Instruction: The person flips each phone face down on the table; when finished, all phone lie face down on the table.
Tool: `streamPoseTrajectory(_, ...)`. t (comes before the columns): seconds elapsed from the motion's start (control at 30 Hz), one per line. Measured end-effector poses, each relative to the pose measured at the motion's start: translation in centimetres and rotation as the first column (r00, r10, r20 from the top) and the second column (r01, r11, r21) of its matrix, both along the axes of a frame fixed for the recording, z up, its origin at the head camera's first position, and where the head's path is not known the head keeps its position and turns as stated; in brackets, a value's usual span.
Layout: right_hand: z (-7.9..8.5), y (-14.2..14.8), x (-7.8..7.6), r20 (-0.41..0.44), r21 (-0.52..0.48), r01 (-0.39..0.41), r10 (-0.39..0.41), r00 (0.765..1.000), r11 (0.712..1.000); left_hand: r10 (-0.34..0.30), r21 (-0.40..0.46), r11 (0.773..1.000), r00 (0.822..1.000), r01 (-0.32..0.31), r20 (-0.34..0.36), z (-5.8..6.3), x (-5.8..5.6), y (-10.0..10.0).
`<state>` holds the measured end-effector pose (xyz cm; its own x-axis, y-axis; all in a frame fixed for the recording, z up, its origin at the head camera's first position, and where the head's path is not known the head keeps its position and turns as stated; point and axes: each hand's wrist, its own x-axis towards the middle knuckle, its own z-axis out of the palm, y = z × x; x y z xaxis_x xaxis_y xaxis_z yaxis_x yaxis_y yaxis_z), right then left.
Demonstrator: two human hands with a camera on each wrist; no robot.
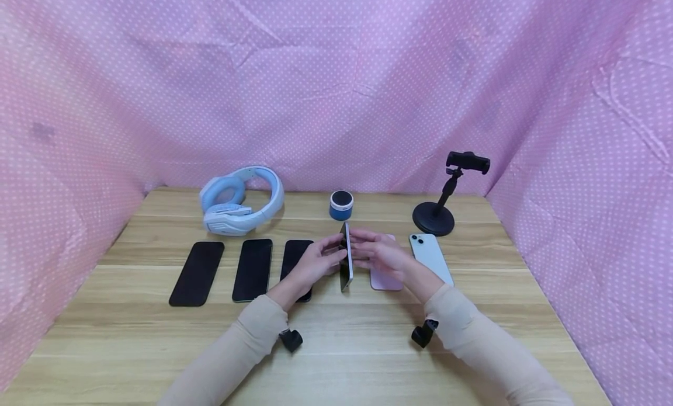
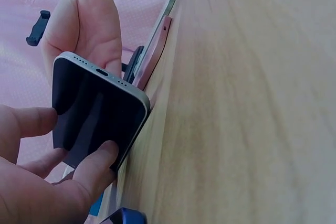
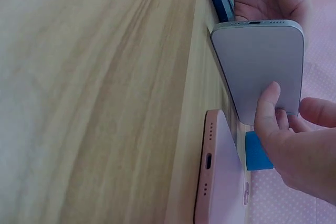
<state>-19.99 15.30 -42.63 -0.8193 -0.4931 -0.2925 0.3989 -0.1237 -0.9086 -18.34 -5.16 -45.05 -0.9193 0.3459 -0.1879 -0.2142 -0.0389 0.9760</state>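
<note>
A phone [image 1: 346, 260] with a dark screen and pale back stands on its long edge between my two hands. Its charging port end faces me in both wrist views. My left hand [image 1: 314, 261] holds it from the screen side, thumb on the dark glass [image 2: 100, 111] and a finger at the upper edge. From the other side my right hand [image 1: 382, 255] holds it, one fingertip on the plain back [image 3: 252, 61] and another finger by the edge. A pink phone [image 1: 386, 282] lies under my right hand, and a black-screened phone [image 1: 294, 255] partly under my left.
Two more black-screened phones [image 1: 197, 274] [image 1: 253, 270] lie at left. A pale phone [image 1: 432, 260] lies face down at right. Behind stand blue-white headphones [image 1: 242, 219], a small blue speaker [image 1: 342, 210] and a black phone stand [image 1: 433, 218]. Pink dotted cloth [image 1: 336, 90] surrounds the table.
</note>
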Motion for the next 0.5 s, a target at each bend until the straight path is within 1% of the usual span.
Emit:
streamPoseTrajectory(0.07, -0.03, -0.13, -0.02, -0.002, -0.007, -0.018, 0.018, 1.000, 1.000, 0.004, 0.007, 1.000, 1.000, -0.004, -0.002, 0.01, -0.01, 0.02)
streamPoseTrajectory(0.3, -0.23, -0.34, 0.00, 0.014, -0.009, -0.034, 0.034, 0.999, 0.999, 0.011, 0.060, 0.998, 1.000, -0.011, 0.008, 0.01, -0.15, 0.07)
streamPoseTrajectory(0.5, -0.53, -0.32, 0.00, 0.003, 0.009, -0.040, 0.040, 0.999, 0.999, -0.009, 0.072, 0.997, 1.000, 0.009, 0.003, 0.02, -0.17, -0.12)
